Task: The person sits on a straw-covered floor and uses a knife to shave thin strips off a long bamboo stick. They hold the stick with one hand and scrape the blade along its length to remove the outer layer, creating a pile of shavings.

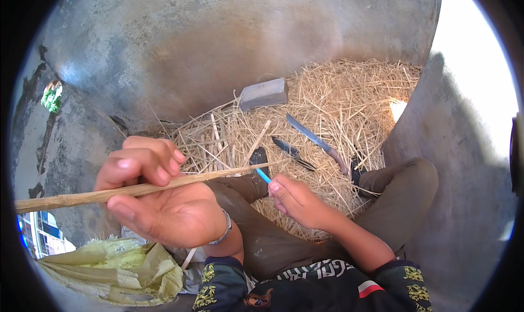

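Observation:
A long, tapering wooden stick (147, 188) runs from the left edge toward the middle, narrowing to a thin point. My left hand (174, 208) holds it across the palm, thumb below and fingers curled above. Closed around a slim bright-blue tool (263, 175), my right hand (295, 200) is close to the stick's thin end. The tool's far tip meets or passes beside the stick there; I cannot tell which, nor its exact kind.
Straw (344, 94) covers the ground between my crossed legs and a curved grey wall (218, 39). On it lie a machete (314, 135), a dark pointed knife-like tool (292, 151) and a grey brick (264, 94). A yellow-green sack (117, 271) lies at lower left.

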